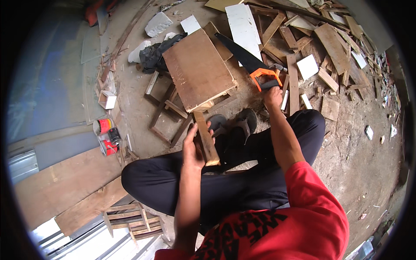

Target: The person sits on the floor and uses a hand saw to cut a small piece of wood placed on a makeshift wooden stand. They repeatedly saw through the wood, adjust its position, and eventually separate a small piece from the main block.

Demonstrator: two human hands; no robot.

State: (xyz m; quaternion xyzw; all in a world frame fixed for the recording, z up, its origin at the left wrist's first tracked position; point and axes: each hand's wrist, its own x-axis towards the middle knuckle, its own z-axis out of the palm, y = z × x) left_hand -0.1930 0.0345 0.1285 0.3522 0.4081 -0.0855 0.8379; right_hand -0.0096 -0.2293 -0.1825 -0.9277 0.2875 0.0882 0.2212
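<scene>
My left hand (193,149) is closed round a short wooden block (205,141), its near end tilted toward me above my lap. The block's far end reaches the front edge of a low wooden work stand (197,69) with a flat brown board top; I cannot tell whether they touch. On the right, my right hand (273,98) grips a hand saw by its orange and black handle (264,77). Its dark blade (236,52) points away to the far left, beside the stand's right edge and apart from the block.
Scrap planks (333,47) are heaped at the far right, with a hammer head (278,66) near the saw. Left of the stand lie wooden frames (162,115) and a black bag (156,56). Red cans (106,134) stand further left; a slatted wooden piece (134,221) lies at near left.
</scene>
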